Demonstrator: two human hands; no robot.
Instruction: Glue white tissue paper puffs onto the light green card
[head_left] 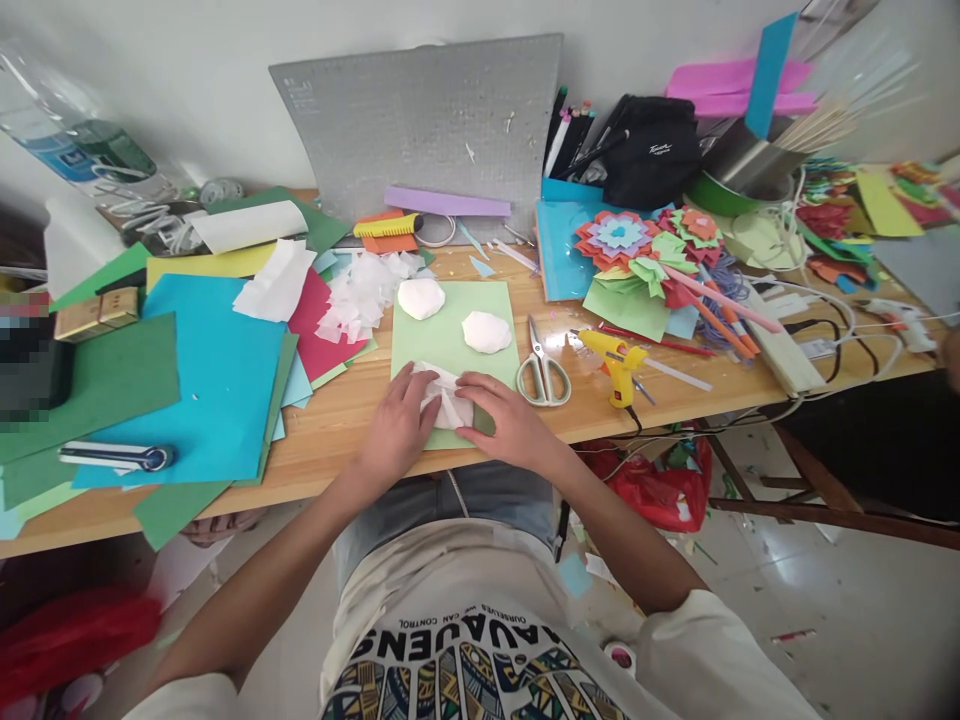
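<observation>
My left hand [399, 418] and my right hand [508, 418] hold a crumpled white tissue [448, 402] between them, low over a light green sheet [450, 349] at the table's front edge. The fingers of both hands are bent onto the tissue's two sides. Beyond them on the green sheet lie two rounded white paper lumps, one at the upper left [421, 298] and one at the right [487, 332]. Scissors [543, 372] with pale handles lie just right of the sheet, near my right hand. A pile of white tissue pieces [364, 295] is at the upper left.
A yellow glue gun [616, 362], paper flowers [619, 238] and a power strip [784, 340] lie to the right. Blue paper [217, 375] and a stapler [116, 456] are on the left. A grey cutting mat [427, 120] leans on the wall.
</observation>
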